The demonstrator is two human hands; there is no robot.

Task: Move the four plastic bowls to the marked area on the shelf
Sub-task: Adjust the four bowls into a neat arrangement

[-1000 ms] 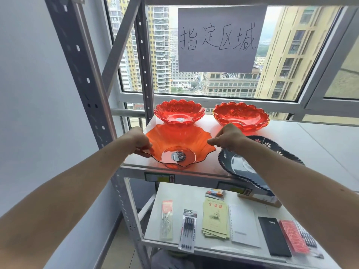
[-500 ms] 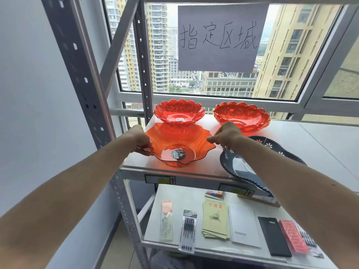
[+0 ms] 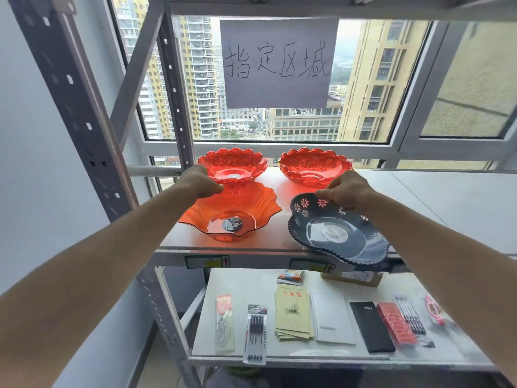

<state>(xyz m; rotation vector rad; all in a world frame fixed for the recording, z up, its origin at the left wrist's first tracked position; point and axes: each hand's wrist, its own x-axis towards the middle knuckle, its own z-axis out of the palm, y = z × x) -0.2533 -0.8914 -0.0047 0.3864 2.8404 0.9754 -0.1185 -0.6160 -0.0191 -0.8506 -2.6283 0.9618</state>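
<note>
Under a grey paper sign [image 3: 277, 63], the upper shelf [image 3: 282, 231] carries four bowls. Two red scalloped bowls [image 3: 232, 163] [image 3: 314, 166] stand at the back by the window. The orange wavy bowl [image 3: 232, 217] rests at the front left, and my left hand [image 3: 201, 182] grips its far left rim. A dark bowl with pink flowers [image 3: 335, 233] lies at the front right, with its near side overhanging the shelf's front edge. My right hand [image 3: 347, 189] pinches its far rim. My forearm hides part of that bowl's right side.
Grey perforated shelf posts [image 3: 84, 130] rise at the left. The lower shelf [image 3: 251, 284] holds stationery: pen packs [image 3: 256, 331], a yellow booklet [image 3: 292, 312], a white notebook [image 3: 331, 317], a black case [image 3: 370, 326] and a red pack [image 3: 396, 324]. The upper shelf runs on to the right.
My right hand has let go of the orange bowl's right rim and moved right to the dark flowered bowl's rim. The left hand stays at the orange bowl.
</note>
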